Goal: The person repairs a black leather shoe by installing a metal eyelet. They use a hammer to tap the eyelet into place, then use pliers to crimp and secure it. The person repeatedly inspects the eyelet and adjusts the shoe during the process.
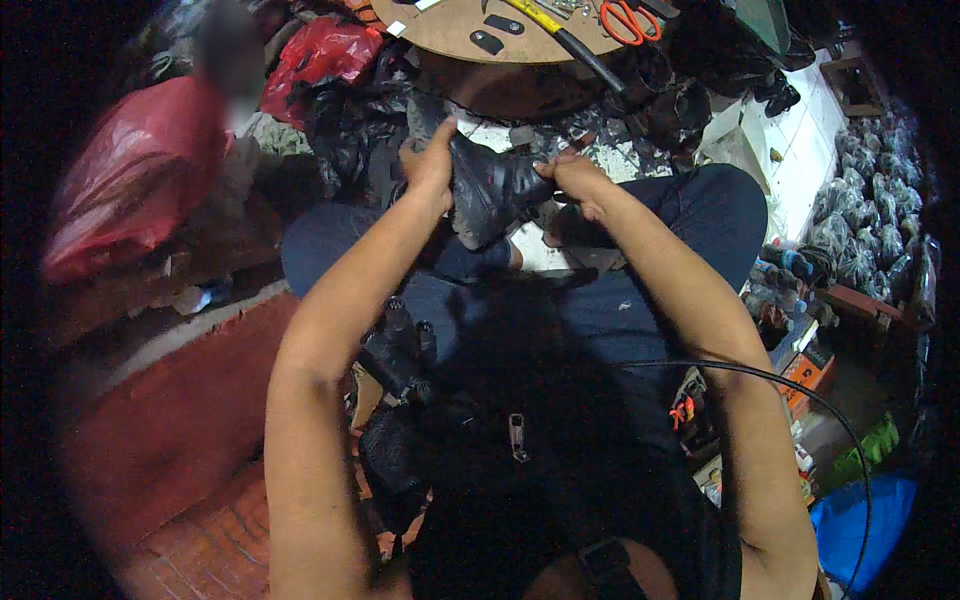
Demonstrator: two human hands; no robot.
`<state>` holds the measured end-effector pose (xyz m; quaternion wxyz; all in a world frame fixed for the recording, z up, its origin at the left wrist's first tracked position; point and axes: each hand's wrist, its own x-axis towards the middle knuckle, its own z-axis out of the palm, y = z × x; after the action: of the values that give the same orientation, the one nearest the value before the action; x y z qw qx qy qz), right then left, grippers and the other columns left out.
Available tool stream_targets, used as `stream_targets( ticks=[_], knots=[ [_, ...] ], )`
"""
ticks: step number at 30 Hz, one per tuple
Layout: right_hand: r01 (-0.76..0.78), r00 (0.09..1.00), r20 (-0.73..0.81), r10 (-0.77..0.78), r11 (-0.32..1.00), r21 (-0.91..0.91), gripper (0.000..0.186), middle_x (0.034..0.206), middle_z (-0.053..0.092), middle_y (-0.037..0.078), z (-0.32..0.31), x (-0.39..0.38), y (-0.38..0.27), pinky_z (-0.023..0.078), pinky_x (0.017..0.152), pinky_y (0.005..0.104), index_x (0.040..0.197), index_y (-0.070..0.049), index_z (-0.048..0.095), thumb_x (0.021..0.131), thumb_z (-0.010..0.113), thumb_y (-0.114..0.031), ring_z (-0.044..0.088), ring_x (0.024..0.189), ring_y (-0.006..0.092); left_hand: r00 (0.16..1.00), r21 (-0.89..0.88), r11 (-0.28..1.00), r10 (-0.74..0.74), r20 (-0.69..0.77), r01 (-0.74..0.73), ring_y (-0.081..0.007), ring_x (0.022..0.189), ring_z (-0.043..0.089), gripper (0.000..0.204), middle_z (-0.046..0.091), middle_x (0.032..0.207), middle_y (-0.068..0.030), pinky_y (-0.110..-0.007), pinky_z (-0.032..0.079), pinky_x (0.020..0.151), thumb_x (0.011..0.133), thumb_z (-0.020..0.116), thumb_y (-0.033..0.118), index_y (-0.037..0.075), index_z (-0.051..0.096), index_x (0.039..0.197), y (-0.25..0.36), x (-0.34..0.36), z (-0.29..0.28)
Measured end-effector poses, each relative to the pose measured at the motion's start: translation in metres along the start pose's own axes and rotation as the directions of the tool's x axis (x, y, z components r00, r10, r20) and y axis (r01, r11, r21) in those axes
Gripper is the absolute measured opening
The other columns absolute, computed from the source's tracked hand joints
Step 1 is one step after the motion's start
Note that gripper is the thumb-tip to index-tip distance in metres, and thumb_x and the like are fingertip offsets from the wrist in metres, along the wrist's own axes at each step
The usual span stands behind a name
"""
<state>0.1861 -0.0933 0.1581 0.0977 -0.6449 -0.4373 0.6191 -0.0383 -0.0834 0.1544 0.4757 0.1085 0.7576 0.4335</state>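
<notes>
In front of the wearer's lap, between the bent knees: black shoe w/ thick dark-grey sole (488, 190), held up off the floor, sole side twd L. L hand (430, 168) part-closed, gripping the shoe's L side, thumb up. R hand (582, 184) part-closed too, thumb + fingers pinching the shoe's R edge. Both hands on the one shoe, a short gap betw. them.

Beyond: round light-brown wooden tabletop (440, 32), far edge cut off by frame; on it, 2 small flat black pieces (503, 23), a yellow-and-black-handled tool (560, 36) (far end cut off at top) & orange-handled scissors (630, 22), blades hard to make out.

Hidden: most L fingers, behind the shoe; R fingertips only partly seen. Shoe opening unclear, black on dark. Dark clutter behind shoe: can't separate items.
</notes>
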Motion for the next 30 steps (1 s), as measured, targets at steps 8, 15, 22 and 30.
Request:
stream_targets(
  ticks=[8, 15, 22, 30],
  knots=[
    [0.055, 0.972, -0.228, -0.061, 0.998, -0.037, 0.041, 0.106, 0.070, 0.006, 0.018, 0.127, 0.061, 0.049, 0.082, 0.0328, 0.111, -0.003, 0.069, 0.083, 0.083, -0.031, 0.062, 0.094, 0.0181, 0.986, 0.149, 0.975, 0.169, -0.001, -0.167, -0.0327, 0.128, 0.050, 0.094, 0.049, 0.142, -0.0202, -0.044, 0.042, 0.107, 0.081, 0.082, 0.042, 0.004, 0.031, 0.151, -0.035, 0.079, 0.040],
    [0.101, 0.961, -0.275, -0.043, 0.974, 0.203, 0.026, 0.089, 0.070, 0.006, 0.042, 0.165, 0.078, 0.051, 0.075, 0.0331, 0.099, -0.004, 0.071, 0.083, 0.082, -0.021, 0.062, 0.082, 0.0169, 0.979, 0.368, 0.924, 0.156, -0.128, -0.099, -0.0408, 0.135, 0.046, 0.091, 0.049, 0.145, -0.0260, -0.046, 0.036, 0.113, 0.078, 0.081, 0.048, 0.001, 0.043, 0.146, -0.028, 0.112, 0.056],
    [0.124, 0.988, -0.019, -0.155, 0.703, 0.701, 0.014, 0.079, 0.064, 0.000, 0.075, 0.168, 0.088, 0.045, 0.063, 0.0301, 0.081, -0.009, 0.066, 0.085, 0.077, -0.016, 0.054, 0.070, 0.0107, 0.960, 0.496, 0.867, 0.090, -0.267, 0.056, -0.0401, 0.139, 0.041, 0.094, 0.045, 0.149, -0.0249, -0.049, 0.035, 0.114, 0.076, 0.081, 0.048, 0.006, 0.040, 0.149, -0.023, 0.132, 0.044],
    [0.211, 0.903, -0.392, -0.176, 0.976, 0.048, 0.022, 0.088, 0.073, 0.010, 0.066, 0.179, 0.086, 0.052, 0.074, 0.0344, 0.092, -0.004, 0.071, 0.082, 0.079, -0.021, 0.067, 0.081, 0.0205, 0.953, 0.437, 0.882, 0.266, -0.147, -0.179, -0.0386, 0.125, 0.055, 0.089, 0.058, 0.134, -0.0259, -0.043, 0.042, 0.107, 0.076, 0.082, 0.050, -0.001, 0.048, 0.140, -0.038, 0.138, 0.060]
  ],
)
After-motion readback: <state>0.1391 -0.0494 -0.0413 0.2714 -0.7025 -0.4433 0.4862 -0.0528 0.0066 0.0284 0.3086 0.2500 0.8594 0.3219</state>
